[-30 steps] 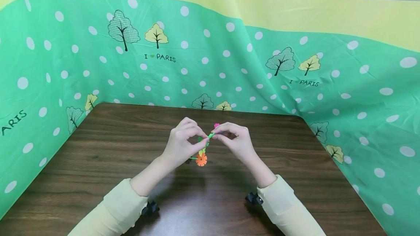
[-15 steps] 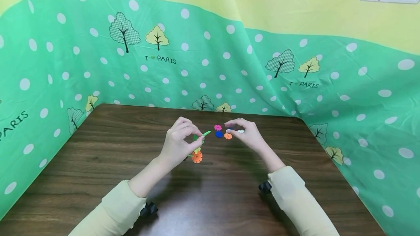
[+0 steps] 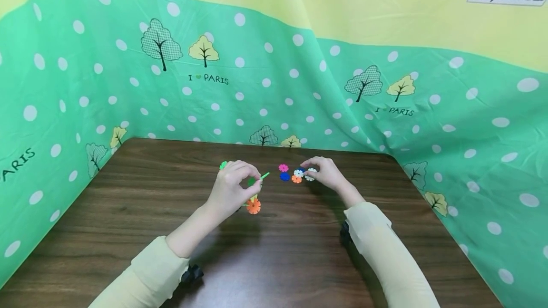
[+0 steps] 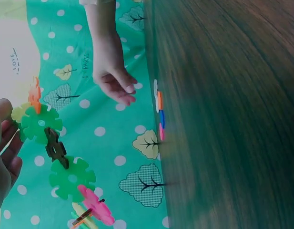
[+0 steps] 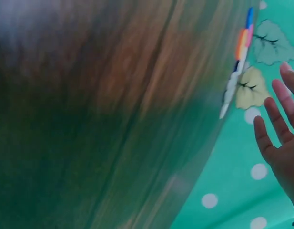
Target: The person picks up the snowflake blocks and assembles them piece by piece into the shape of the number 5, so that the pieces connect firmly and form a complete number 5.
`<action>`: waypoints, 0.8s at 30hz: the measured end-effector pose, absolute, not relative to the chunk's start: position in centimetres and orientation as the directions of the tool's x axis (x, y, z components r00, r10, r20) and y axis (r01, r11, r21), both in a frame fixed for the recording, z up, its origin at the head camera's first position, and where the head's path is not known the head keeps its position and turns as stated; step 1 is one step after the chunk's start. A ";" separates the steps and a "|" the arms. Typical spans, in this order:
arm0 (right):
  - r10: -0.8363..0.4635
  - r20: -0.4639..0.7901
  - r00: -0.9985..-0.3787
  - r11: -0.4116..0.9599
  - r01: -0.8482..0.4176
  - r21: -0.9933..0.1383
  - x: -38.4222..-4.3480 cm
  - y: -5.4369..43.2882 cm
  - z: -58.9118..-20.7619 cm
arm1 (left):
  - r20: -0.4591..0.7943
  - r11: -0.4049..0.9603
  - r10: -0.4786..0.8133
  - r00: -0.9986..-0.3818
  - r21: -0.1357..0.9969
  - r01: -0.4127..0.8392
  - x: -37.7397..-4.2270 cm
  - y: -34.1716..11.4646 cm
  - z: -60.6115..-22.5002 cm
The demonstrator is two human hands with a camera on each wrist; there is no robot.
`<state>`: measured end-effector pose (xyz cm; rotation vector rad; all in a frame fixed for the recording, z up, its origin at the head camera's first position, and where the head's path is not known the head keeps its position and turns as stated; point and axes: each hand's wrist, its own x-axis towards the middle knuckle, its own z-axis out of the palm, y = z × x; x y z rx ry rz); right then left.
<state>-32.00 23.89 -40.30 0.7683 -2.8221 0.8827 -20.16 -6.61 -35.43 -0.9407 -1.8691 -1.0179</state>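
Observation:
My left hand [image 3: 231, 187] pinches a chain of interlocking flower-shaped plastic discs between thumb and fingers. A green disc's edge [image 3: 265, 175] juts out past the fingertips, and an orange disc [image 3: 254, 206] hangs below the hand. In the left wrist view the chain shows a brown disc [image 4: 55, 148], a green disc [image 4: 73, 177] and a pink disc [image 4: 96, 205], all raised off the table. My right hand [image 3: 328, 175] hovers with loosely bent fingers over the loose discs, its fingertips close to a white disc [image 3: 311, 174]. In the right wrist view its fingers [image 5: 278, 121] are spread, holding nothing.
Loose discs lie in a small group on the dark wooden table [image 3: 274, 260]: pink [image 3: 283, 168], blue [image 3: 285, 177], orange [image 3: 297, 179] and another white one [image 3: 298, 173]. A green dotted cloth [image 3: 239, 108] hangs behind the table's far edge.
My right hand has left the green disc at my left hand and moved right, over the loose discs, which have come into view. My left hand has shifted slightly left with the chain.

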 end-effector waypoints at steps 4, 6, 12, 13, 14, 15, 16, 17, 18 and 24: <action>-0.401 0.120 -0.908 0.793 -0.410 -0.451 -32.7 24.3 -40.9 | 0.874 0.409 0.248 -0.418 0.297 0.863 -20.3 -6.8 -35.6; -0.378 0.076 -0.923 0.828 -0.374 -0.417 -32.9 24.4 -41.2 | 0.872 0.404 0.257 -0.417 0.294 0.866 -20.3 -6.8 -35.6; -0.344 0.024 -0.939 0.878 -0.331 -0.347 -33.3 24.7 -42.0 | 0.871 0.395 0.273 -0.408 0.285 0.873 -20.5 -6.9 -35.5; -0.336 0.024 -0.941 0.880 -0.323 -0.348 -33.3 24.7 -42.1 | 0.870 0.397 0.275 -0.410 0.286 0.872 -20.5 -6.9 -35.5; -0.328 0.027 -0.944 0.880 -0.316 -0.354 -33.3 24.7 -42.1 | 0.869 0.399 0.276 -0.410 0.285 0.872 -20.5 -7.0 -35.5; -0.319 0.030 -0.947 0.880 -0.308 -0.361 -33.4 24.7 -42.2 | 0.868 0.403 0.277 -0.411 0.283 0.870 -20.5 -7.0 -35.5; -0.310 0.033 -0.950 0.880 -0.300 -0.369 -33.4 24.7 -42.2 | 0.867 0.406 0.279 -0.412 0.283 0.869 -20.5 -7.0 -35.5; -0.307 0.039 -0.951 0.878 -0.299 -0.373 -33.5 24.8 -42.3 | 0.866 0.409 0.279 -0.414 0.283 0.868 -20.5 -7.0 -35.5; -0.303 0.041 -0.952 0.876 -0.296 -0.380 -33.5 24.8 -42.3 | 0.864 0.412 0.281 -0.419 0.285 0.865 -20.5 -7.1 -35.5; -0.300 0.037 -0.953 0.851 -0.285 -0.441 -33.3 24.9 -42.1 | 0.863 0.411 0.287 -0.415 0.281 0.867 -20.7 -7.3 -35.6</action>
